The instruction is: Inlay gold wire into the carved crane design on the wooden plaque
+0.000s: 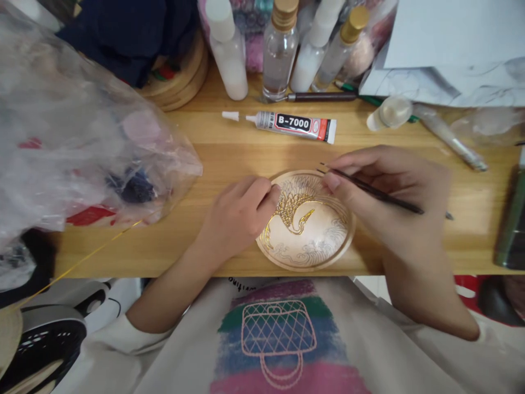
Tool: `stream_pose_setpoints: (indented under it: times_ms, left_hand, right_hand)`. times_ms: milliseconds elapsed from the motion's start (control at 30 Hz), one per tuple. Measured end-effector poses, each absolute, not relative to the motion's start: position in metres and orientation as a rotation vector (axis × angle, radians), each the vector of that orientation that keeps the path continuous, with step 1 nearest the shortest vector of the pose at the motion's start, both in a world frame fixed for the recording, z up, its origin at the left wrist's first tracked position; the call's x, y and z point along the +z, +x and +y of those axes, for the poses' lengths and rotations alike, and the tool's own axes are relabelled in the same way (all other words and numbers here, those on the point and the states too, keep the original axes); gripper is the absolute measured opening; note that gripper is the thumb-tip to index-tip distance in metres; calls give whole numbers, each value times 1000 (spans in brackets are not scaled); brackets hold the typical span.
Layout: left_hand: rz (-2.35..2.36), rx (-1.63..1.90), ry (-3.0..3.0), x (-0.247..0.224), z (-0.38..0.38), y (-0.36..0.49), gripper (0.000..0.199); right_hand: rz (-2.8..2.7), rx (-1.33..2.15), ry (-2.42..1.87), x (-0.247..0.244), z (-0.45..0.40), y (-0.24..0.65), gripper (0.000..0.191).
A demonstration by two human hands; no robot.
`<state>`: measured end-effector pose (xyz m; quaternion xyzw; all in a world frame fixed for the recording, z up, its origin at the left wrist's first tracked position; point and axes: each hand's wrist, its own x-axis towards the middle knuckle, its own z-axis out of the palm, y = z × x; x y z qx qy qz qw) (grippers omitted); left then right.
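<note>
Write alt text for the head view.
A person's left hand rests on the edge of a round crane panel, partly outlined in gold; the right hand holds what look like dark tweezers over it. Beyond, an uncapped B-7000 tube lies on the wooden table before four bottles.

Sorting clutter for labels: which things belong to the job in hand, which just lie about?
Job, likely:
crane disc, left hand on its edge
dark slim tool, in right hand
B-7000 tube, uncapped
gold strand, perhaps

Lying about, seemingly:
bottles
plastic bag
papers
</note>
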<state>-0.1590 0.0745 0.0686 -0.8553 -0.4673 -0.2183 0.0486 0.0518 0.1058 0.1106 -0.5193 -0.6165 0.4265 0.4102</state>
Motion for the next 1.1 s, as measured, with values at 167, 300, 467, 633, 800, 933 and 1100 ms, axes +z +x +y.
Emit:
stream_pose_setpoints:
  times_ms: [167,300,467,633,800,933,1100]
  left_hand:
    - [-1431,-704,-2590,69,75,-158,4]
    - [-1447,-698,-2612,69,75,-158,6]
    - [-1502,-738,-2624,69,75,-158,6]
    - [-1603,-779,-2659,69,75,-158,9]
    - [-1615,-785,-2642,70,74,-157,7]
    - [-1668,-757,-2656,72,74,-157,12]
    - [-1645,-788,-2673,72,75,-157,12]
  right_hand:
    - [-1611,1031,-1360,113,95,58,24]
    - [-1776,945,-1321,114,91,60,23]
    - [-1853,811,-1324,116,88,57,18]
    - [-1761,894,-1421,114,81,52,14]
    - [-1722,1026,-1414,108,78,43,11]
    - [-1724,997,-1429,103,78,35,10]
    - [-1691,983,-1457,100,78,32,10]
